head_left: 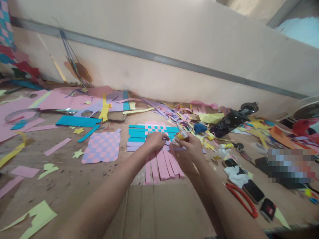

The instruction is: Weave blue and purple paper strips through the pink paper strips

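A paper weave of teal and pink strips lies on the wooden work surface, with lavender strips crossing near its front. Loose pink strips hang from it towards me. My left hand rests on the weave, its fingers gathered on a strip at the front edge. My right hand pinches a small yellow-labelled glue stick just above the weave's right end. To the left lies a finished pink and lavender checked weave.
Paper scraps, stars and strips cover the surface. A blue pom-pom and a black device sit behind my right hand. Red-handled scissors, a phone and a tape roll lie to the right. Cardboard lies in front.
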Tool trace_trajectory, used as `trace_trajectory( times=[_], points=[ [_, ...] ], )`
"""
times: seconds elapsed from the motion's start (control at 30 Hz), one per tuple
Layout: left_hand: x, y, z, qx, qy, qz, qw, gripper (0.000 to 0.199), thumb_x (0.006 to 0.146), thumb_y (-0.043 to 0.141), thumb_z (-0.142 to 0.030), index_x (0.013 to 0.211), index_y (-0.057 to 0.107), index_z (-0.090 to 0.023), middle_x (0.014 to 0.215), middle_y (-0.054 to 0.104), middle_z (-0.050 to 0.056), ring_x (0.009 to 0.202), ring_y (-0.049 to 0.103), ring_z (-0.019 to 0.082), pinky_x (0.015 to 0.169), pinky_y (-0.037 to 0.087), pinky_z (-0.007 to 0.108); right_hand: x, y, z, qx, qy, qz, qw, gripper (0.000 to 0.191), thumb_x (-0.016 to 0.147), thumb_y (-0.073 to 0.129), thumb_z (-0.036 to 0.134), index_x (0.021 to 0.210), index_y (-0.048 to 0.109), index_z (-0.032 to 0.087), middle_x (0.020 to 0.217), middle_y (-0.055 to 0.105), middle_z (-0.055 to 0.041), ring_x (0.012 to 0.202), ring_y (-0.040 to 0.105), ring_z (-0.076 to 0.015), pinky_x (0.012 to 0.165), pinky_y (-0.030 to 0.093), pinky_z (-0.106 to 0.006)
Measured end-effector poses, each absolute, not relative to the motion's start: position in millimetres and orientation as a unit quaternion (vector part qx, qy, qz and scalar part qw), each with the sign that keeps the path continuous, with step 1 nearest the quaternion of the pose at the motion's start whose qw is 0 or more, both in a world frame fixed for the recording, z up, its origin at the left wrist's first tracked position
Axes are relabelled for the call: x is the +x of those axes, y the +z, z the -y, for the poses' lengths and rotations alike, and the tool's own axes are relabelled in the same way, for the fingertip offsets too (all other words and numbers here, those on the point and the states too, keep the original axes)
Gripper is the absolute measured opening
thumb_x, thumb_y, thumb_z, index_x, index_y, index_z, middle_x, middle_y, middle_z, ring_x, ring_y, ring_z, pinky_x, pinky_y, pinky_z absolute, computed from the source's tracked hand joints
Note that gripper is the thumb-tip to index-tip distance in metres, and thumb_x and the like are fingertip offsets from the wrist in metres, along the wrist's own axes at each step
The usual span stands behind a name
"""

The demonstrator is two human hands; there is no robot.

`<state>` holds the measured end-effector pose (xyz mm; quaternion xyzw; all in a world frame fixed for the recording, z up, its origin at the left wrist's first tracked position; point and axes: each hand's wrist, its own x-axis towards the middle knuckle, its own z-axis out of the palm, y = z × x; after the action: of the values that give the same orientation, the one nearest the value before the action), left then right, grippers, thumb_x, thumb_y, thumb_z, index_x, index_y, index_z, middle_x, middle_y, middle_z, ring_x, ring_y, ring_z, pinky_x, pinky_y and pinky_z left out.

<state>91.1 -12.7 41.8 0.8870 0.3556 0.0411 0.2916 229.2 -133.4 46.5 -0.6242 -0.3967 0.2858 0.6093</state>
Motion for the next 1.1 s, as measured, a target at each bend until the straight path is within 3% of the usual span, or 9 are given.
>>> trace_trajectory(
  times=[0.4,1.1],
  points=[
    [90,41,11,0.894,0.042,-0.347,0.280,0.042,0.094,0.054,-0.023,0.126,0.079,-0.035,0.128,0.078,0.003,0.123,0.070,0.027,0.100,0.050,0.034,241,43,128,-0.647,0.258,0.438,0.568,0.028,0.067,0.087,0.042,0.077,0.070,0.023,0.074,0.068,-0.0012,0.068,0.058,-0.0199,0.062,0.047,-0.033],
    [90,48,13,0.893,0.034,-0.351,0.281,0.043,0.095,0.051,-0.021,0.124,0.080,-0.031,0.126,0.079,0.005,0.120,0.071,0.028,0.097,0.051,0.036,237,39,126,-0.643,0.245,0.430,0.585,0.023,0.070,0.081,0.039,0.074,0.066,0.023,0.071,0.063,0.0002,0.064,0.053,-0.0175,0.059,0.043,-0.032]
  ],
)
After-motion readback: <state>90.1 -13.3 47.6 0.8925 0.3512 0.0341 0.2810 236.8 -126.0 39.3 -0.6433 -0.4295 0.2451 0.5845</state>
